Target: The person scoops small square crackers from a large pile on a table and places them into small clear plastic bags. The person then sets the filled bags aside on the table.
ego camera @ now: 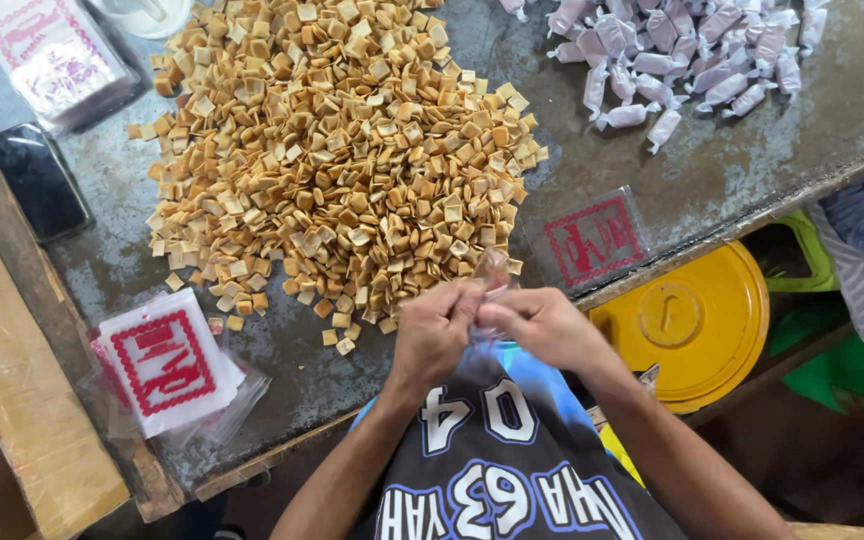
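The bench (592,150), a worn grey metal top, runs across the upper part of the frame, its front edge slanting from lower left up to the right. A big heap of small square golden crackers (337,165) covers its middle and upper left. At upper right lies a pile of filled, twisted-shut pale packets (687,55). Below the bench edge at right sits a round yellow lid (697,325). A stack of flat clear bags with red print (167,365) lies at lower left of the bench; another stack (47,55) sits in the upper left corner, and a single empty printed bag (592,240) lies flat near the bench edge, right of centre. A dark phone (40,180) rests at the left edge, its long axis running up and down the frame. A wooden board (12,400) slants along the far left.

The left hand (437,330) and right hand (542,325) meet at lower centre, just off the bench edge, knuckles near each other. Both pinch a small clear bag (492,285) between thumb and fingertips. The bag stands upright, its long axis running up the frame, its free end pointing toward the crackers; its lower part is hidden between the fingers. Whether it holds anything I cannot tell.
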